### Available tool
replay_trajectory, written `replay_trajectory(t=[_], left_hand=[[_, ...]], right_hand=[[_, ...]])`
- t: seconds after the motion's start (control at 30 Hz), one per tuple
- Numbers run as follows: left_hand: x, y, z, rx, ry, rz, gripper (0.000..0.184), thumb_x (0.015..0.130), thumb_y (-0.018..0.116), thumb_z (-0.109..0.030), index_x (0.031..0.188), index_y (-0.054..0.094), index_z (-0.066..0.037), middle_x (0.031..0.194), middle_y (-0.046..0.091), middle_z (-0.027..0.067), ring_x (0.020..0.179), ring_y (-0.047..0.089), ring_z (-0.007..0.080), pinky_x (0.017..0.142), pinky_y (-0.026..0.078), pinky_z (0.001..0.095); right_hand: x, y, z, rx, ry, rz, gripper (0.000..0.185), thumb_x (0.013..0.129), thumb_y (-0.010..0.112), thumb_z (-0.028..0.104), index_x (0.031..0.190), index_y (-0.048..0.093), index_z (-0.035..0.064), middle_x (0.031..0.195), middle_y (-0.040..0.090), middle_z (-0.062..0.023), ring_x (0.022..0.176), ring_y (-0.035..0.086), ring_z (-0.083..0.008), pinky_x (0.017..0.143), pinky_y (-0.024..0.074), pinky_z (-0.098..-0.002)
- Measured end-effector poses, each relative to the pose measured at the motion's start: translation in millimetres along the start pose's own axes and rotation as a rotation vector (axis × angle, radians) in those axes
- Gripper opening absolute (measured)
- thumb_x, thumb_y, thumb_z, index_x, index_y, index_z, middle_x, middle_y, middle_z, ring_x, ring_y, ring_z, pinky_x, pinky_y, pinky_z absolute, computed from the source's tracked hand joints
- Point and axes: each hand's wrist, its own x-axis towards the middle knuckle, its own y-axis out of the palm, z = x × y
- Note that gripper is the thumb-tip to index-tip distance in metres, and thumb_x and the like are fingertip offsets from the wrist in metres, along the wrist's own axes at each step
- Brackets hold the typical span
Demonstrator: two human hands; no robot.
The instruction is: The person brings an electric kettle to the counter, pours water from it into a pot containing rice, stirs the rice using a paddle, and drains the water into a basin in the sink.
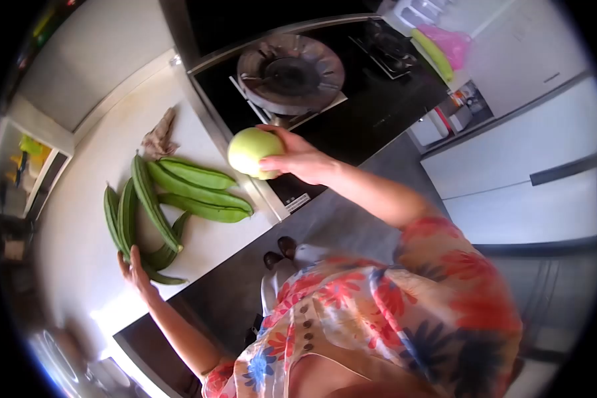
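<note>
Viewed remotely through the head camera, I list:

Item: one round, smooth, pale-green fruit or vegetable [251, 153], held in the right hand [300, 156], thumb and fingers closed about its side. Location: raised over the seam between counter and cooktop.

Item: several long, ridged, dark-green pods [154, 202], loosely grouped on the white, smooth-topped counter [76, 219], some overlapping. The left hand [138, 272] is at the lower ends of the leftmost ones, thumb and fingers spread around them; I cannot tell whether it grips.

Item: one crumpled, brownish piece [160, 137], material unclear to me, just beyond the pods.

Item: one black, glossy cooktop [371, 113], bearing a broad, brown, ring-shaped burner surround [292, 43].

Item: one long, yellow-green gourd-like vegetable [432, 54], beside a pink, translucent plastic bag [452, 43], past the cooktop's far end.
</note>
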Motion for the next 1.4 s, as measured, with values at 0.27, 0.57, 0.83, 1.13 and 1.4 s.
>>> replay_trajectory(t=[0.27,0.57,0.83,1.13,1.4], left_hand=[[-28,-28,21,-0.029,-0.067,-0.181,0.065,0.081,0.058,-0.043,0.132,0.038,-0.008,0.131,0.043,0.015,0.112,0.047,0.0299,0.087,0.042,0.0433],[-127,20,8,0.03,0.081,-0.776,0.036,0.082,0.055,-0.015,0.115,0.055,-0.001,0.107,0.058,0.0148,0.098,0.057,0.0291,0.077,0.05,0.0351],[-248,172,-14,0.017,-0.065,-0.746,0.034,0.076,0.062,-0.015,0.109,0.061,-0.009,0.096,0.058,0.0084,0.091,0.055,0.0219,0.075,0.046,0.036],[-359,212,-36,0.061,-0.056,-0.623,0.038,0.077,0.064,-0.012,0.114,0.058,-0.011,0.101,0.057,0.0015,0.089,0.053,0.0109,0.077,0.041,0.0311],[-443,192,9,0.092,-0.12,-0.69,0.03,0.08,0.063,-0.013,0.11,0.059,-0.012,0.107,0.058,-0.0027,0.09,0.052,0.008,0.069,0.04,0.025]], right_hand=[[-153,-152,76,0.04,-0.02,-0.519,0.053,0.077,0.066,0.016,0.123,0.041,0.0095,0.112,0.055,-0.0098,0.097,0.058,-0.0244,0.076,0.0501,-0.0472],[-212,-461,143,-0.146,-0.044,-1.101,0.059,0.069,0.074,0.031,0.117,0.043,0.0137,0.106,0.056,-0.0048,0.092,0.058,-0.0193,0.069,0.0498,-0.0373],[-164,-621,173,-0.533,-0.024,-1.13,0.088,0.06,0.08,0.029,0.131,0.032,0.0088,0.113,0.051,-0.0094,0.098,0.053,-0.0208,0.07,0.0481,-0.0365],[-143,-714,170,-1.441,-0.351,-0.832,0.087,0.057,0.08,0.025,0.13,0.035,0.0119,0.126,0.04,-0.0178,0.117,0.038,-0.0352,0.098,0.0342,-0.0425],[-173,-671,196,-1.415,-0.258,-0.689,0.088,0.063,0.076,0.025,0.134,0.029,0.0055,0.129,0.039,-0.0216,0.12,0.038,-0.0355,0.101,0.0315,-0.0402]])
